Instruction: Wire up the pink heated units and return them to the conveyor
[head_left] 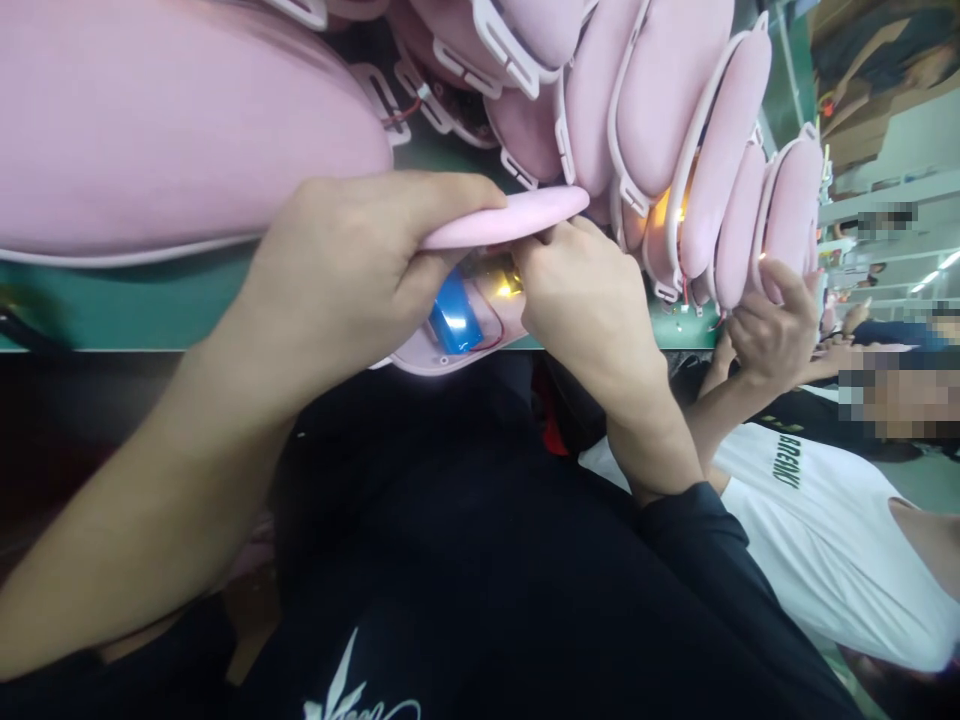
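Observation:
My left hand [337, 275] grips a pink oval device, its thumb lying on the raised pink cover [517, 215]. Under the cover the lower shell [431, 358] is open, showing a blue battery [454, 320], thin red wires and a small yellow light [506, 287]. My right hand [589, 305] holds the same device from the right, fingertips pressed in at the gap beside the light. Both hands are just above my black shirt.
Several pink shells with white rims [697, 150] lean in a row on the green table [112, 305]; one glows orange inside. A large pink shell [165, 120] fills the upper left. A co-worker in a white shirt [817, 520] has a hand [772, 330] on the row.

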